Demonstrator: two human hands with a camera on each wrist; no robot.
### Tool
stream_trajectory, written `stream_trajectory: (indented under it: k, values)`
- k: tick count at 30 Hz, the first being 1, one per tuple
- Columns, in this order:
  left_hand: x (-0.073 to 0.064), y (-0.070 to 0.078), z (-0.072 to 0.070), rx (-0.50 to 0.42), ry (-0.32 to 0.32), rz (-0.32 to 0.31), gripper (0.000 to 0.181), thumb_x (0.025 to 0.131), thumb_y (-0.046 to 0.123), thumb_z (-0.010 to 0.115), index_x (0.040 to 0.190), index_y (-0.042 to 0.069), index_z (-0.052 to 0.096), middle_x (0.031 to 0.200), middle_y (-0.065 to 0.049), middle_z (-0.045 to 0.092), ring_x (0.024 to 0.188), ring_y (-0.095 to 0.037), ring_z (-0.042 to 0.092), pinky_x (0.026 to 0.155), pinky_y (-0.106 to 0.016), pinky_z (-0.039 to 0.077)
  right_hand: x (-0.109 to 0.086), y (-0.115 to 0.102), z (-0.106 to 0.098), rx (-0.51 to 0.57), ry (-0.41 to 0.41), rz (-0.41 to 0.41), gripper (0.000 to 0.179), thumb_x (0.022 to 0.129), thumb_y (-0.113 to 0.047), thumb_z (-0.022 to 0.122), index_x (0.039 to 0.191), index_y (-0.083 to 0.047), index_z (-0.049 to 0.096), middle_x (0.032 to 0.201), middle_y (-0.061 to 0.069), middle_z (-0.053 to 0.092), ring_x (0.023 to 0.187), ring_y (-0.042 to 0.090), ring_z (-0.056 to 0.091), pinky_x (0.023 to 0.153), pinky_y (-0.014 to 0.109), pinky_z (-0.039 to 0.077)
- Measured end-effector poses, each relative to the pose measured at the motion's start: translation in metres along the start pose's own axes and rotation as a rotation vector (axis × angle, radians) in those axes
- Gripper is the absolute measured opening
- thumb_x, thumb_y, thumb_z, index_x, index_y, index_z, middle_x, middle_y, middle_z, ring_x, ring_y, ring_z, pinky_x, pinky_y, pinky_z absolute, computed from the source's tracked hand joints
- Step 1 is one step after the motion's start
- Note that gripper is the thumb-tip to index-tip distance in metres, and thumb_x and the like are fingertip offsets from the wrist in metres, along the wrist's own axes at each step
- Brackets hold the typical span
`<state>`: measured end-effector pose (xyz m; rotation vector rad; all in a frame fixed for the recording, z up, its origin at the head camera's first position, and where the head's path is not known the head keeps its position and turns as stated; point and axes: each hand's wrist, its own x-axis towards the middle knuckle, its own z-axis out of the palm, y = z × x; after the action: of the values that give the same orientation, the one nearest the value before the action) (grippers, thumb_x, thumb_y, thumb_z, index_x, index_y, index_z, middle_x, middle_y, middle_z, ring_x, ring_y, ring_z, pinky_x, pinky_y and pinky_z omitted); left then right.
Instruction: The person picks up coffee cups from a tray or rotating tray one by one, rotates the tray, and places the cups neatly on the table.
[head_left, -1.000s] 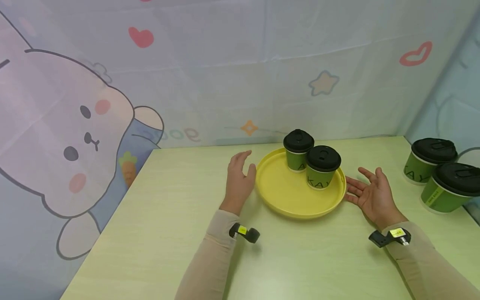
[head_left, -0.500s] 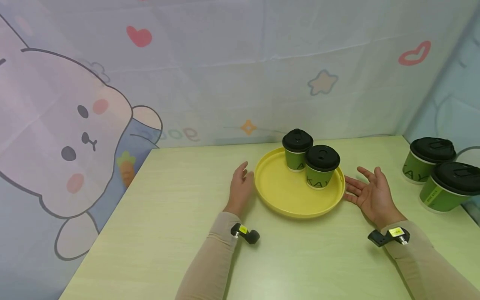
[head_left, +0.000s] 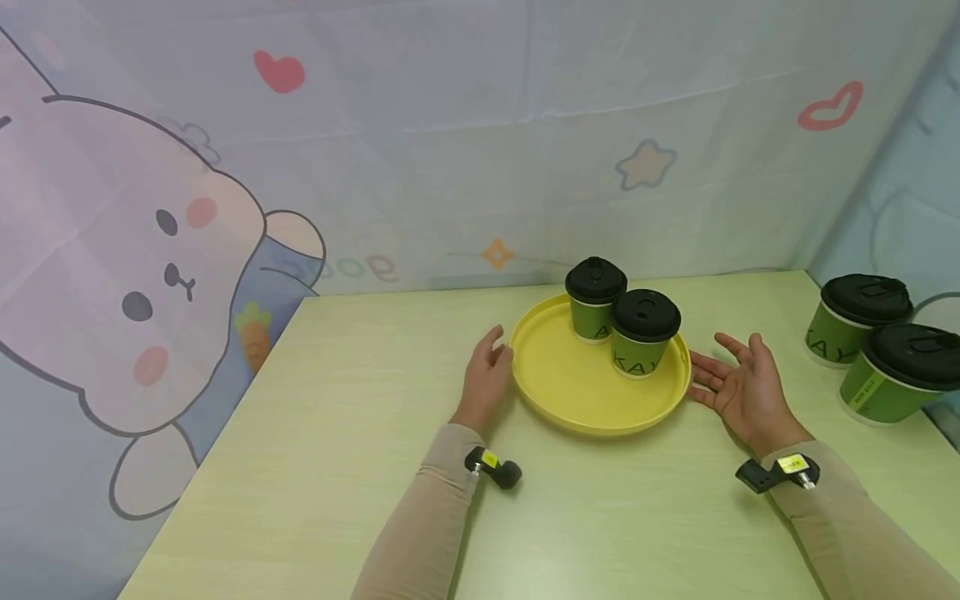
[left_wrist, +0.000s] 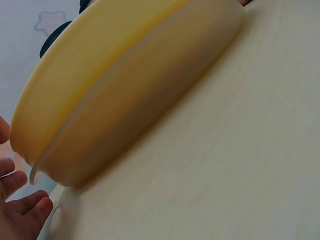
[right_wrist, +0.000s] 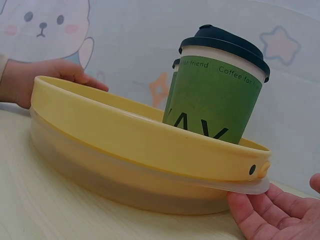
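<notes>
A round yellow tray with a raised rim stands on the table, bearing two green paper cups with black lids. One cup is nearer me; the other cup is partly behind it. My left hand is at the tray's left rim, fingers loosely bent; in the left wrist view its fingertips lie close to the edge, and contact is unclear. My right hand lies palm up at the right rim. In the right wrist view its extended fingers touch the tray's pale lower lip from below.
Two more lidded green cups, a farther cup and a nearer cup, stand at the table's right side. The pale table ends at a printed cloth backdrop. A wrist strap with a camera sits on each sleeve.
My left hand has come down from above the table to the tray's left rim, its fingers bending more. My right hand, the tray and the cups stay where they were.
</notes>
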<state>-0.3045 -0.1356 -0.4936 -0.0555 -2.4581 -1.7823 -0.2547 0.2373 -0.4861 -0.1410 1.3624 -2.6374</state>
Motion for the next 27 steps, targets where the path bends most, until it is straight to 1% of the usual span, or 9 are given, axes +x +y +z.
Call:
stream_trajectory:
  k: [9,15,19,21,23,25,27]
  values:
    - [-0.001,-0.001,0.001,0.01,-0.029,-0.002,0.05,0.105,0.025,0.05,0.153,0.016,0.045,0.155,-0.002,0.046,0.136,-0.025,0.051,0.114,-0.039,0.04,-0.001,0.0,0.002,-0.017,0.014,0.004,0.075,0.104,-0.06,0.032,0.159,-0.02,0.001,0.123,0.007,0.063,0.111,0.021,0.067,0.085,0.039,0.06]
    - [-0.001,-0.001,0.002,0.036,-0.023,-0.005,0.048,0.105,0.026,0.048,0.152,0.016,0.047,0.154,-0.005,0.047,0.135,-0.025,0.052,0.115,-0.039,0.039,-0.001,0.0,0.002,-0.03,0.024,0.006,0.078,0.104,-0.061,0.032,0.161,-0.02,-0.002,0.123,0.006,0.063,0.111,0.021,0.067,0.085,0.039,0.06]
    - [-0.001,-0.002,0.001,0.041,-0.015,0.007,0.046,0.105,0.025,0.049,0.15,0.015,0.05,0.153,-0.006,0.049,0.133,-0.026,0.054,0.113,-0.04,0.041,0.001,-0.002,0.004,-0.055,0.031,0.008,0.075,0.104,-0.061,0.031,0.16,-0.02,0.001,0.122,0.005,0.064,0.11,0.02,0.067,0.084,0.038,0.06]
    - [-0.001,-0.002,0.001,0.035,-0.013,0.008,0.046,0.105,0.025,0.049,0.15,0.015,0.051,0.152,-0.006,0.049,0.132,-0.026,0.055,0.112,-0.04,0.042,0.002,-0.005,0.006,-0.103,0.05,0.002,0.075,0.104,-0.061,0.032,0.16,-0.02,0.002,0.124,0.005,0.062,0.109,0.019,0.066,0.084,0.037,0.06]
    - [0.0,-0.003,0.002,0.028,-0.012,0.007,0.045,0.105,0.025,0.049,0.149,0.015,0.051,0.152,-0.006,0.049,0.131,-0.026,0.055,0.112,-0.04,0.042,0.002,-0.009,0.009,-0.196,0.083,-0.012,0.076,0.104,-0.061,0.033,0.16,-0.021,0.003,0.13,0.007,0.058,0.111,0.017,0.063,0.085,0.034,0.06]
    - [0.0,-0.003,0.002,0.023,-0.012,0.001,0.045,0.105,0.025,0.05,0.149,0.016,0.052,0.152,-0.005,0.05,0.131,-0.025,0.055,0.111,-0.039,0.043,0.003,-0.016,0.015,-0.375,0.109,-0.046,0.076,0.105,-0.061,0.03,0.162,-0.019,0.002,0.14,0.016,0.051,0.116,0.017,0.058,0.087,0.028,0.058]
    - [0.001,-0.004,0.002,0.024,-0.012,0.001,0.045,0.105,0.026,0.05,0.149,0.016,0.052,0.152,-0.005,0.05,0.13,-0.025,0.056,0.111,-0.039,0.043,0.005,-0.023,0.022,-0.566,0.124,-0.098,0.074,0.106,-0.058,0.028,0.162,-0.018,0.002,0.15,0.024,0.04,0.124,0.023,0.052,0.09,0.021,0.054]
